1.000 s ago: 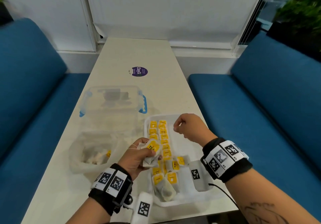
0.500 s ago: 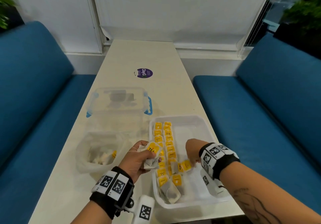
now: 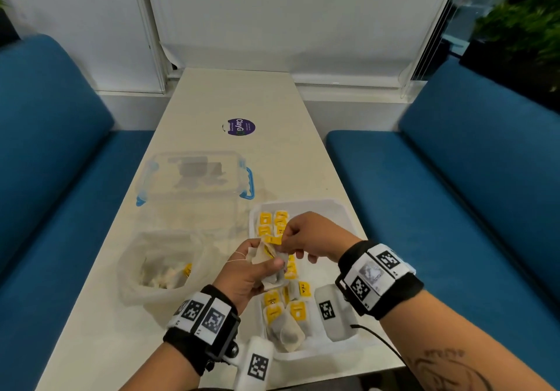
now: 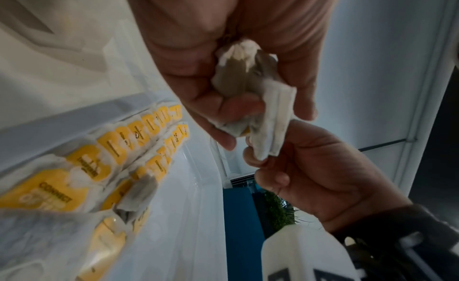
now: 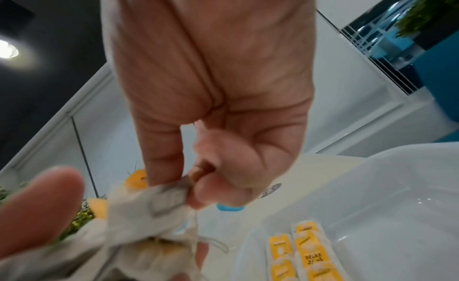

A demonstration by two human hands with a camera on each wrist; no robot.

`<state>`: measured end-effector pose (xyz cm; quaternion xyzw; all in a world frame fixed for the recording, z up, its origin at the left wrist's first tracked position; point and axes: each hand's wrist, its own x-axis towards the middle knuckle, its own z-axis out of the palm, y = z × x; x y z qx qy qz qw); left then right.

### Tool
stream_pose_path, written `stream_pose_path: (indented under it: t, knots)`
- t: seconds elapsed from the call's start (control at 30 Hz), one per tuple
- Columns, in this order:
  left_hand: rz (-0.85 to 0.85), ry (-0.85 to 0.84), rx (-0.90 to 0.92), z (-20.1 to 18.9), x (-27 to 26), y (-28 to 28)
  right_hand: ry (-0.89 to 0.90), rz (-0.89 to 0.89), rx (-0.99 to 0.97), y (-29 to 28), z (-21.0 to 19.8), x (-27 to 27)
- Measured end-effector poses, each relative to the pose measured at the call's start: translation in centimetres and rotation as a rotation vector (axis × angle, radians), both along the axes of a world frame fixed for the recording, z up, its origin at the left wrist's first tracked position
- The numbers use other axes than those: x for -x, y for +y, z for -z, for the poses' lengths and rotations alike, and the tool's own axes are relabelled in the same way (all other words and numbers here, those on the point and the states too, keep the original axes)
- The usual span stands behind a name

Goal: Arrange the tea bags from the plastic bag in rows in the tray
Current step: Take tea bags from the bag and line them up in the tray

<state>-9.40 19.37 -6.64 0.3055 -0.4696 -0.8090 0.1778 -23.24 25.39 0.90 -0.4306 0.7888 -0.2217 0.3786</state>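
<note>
My left hand point(image 3: 257, 266) grips a small bunch of white tea bags point(image 4: 238, 83) with yellow tags, held over the left edge of the white tray point(image 3: 339, 208). Meeting it from the right, my right hand point(image 3: 291, 239) pinches one tea bag point(image 4: 272, 132) of that bunch at its edge between thumb and forefinger point(image 5: 164, 163). Two rows of yellow-tagged tea bags point(image 3: 272, 224) run down the tray's left side, with several looser ones point(image 3: 288, 315) at its near end. The clear plastic bag point(image 3: 160, 269), left of the tray, holds more tea bags.
A clear lidded box with blue latches point(image 3: 194, 178) stands behind the bag and tray. A round purple sticker point(image 3: 241, 127) lies further up the pale table point(image 3: 91, 345). Blue sofas point(image 3: 454, 208) flank the table on both sides. The tray's right half is bare.
My right hand came up from the near part of the tray and moved left to the bunch in my left hand, taking hold of one tea bag. My left hand stayed about where it was.
</note>
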Motion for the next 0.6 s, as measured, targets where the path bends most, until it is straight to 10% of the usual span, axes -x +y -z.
stream_pose_path:
  t: [0.33,0.6]
  knots:
    - [-0.078,-0.051,-0.024,0.0,0.1,0.1,0.042,0.004,-0.022,0.5,1.2,1.1]
    - [-0.111,-0.023,-0.056,-0.2,-0.7,-0.5,0.423,-0.758,-0.511,0.4,4.9,-2.6]
